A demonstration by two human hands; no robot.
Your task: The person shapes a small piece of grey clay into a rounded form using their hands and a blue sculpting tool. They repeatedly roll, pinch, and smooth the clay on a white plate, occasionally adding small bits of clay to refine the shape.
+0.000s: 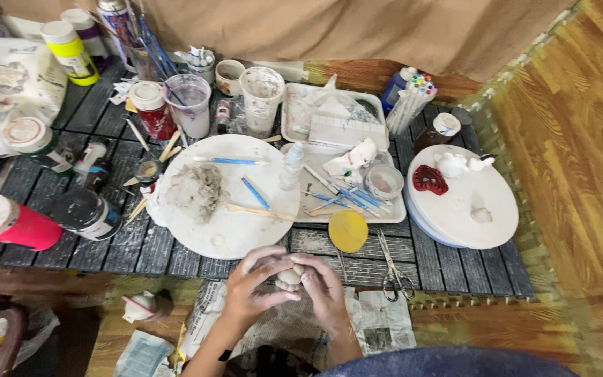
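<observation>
Both hands are cupped together around a small pale clay lump (289, 276), held just below the near edge of the dark slatted table (441, 262). Left hand (256, 279) is wrapped on one side of the lump, right hand (322, 286) on the other, with fingers pressed against it. Above the lump, on the table, a round white board (228, 230) is seen carrying a grey clay mass (197, 190) and 2 blue tools. A yellow disc (347, 231) lies right of that board, and scissors (392, 269) lie right of the lump. Newspaper (378, 324) is spread beneath the hands.
</observation>
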